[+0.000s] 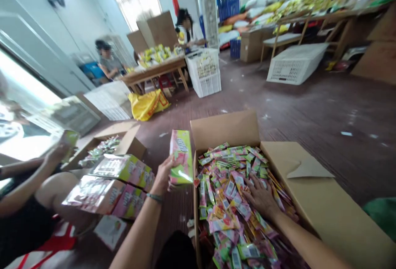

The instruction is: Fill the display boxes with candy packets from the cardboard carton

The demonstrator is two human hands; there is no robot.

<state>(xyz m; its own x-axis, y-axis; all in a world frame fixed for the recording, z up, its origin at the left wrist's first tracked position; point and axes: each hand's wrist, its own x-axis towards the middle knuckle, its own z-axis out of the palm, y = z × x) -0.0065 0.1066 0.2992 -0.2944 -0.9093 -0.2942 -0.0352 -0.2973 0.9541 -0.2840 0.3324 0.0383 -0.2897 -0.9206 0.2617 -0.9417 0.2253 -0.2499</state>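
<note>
My left hand [163, 175] grips a pink and green printed box [182, 153], held upright just left of a large open carton [224, 128]. Its fingers close round the box's left side; the contents of the box do not show. Inside the carton lies a deep heap of small pink and green sachets [227, 197]. My right hand [261, 197] rests on the right side of this heap with its fingers spread. Some fingertips lie among the sachets, and none is clearly grasped.
Stacked wrapped boxes [105, 186] stand at left, beside another carton [133, 143] of sachets. A co-worker's hand [55, 153] holds a similar box there. Two people sit at a wooden table [154, 71] behind. White crates [297, 64] and a yellow bag [147, 104] occupy the floor.
</note>
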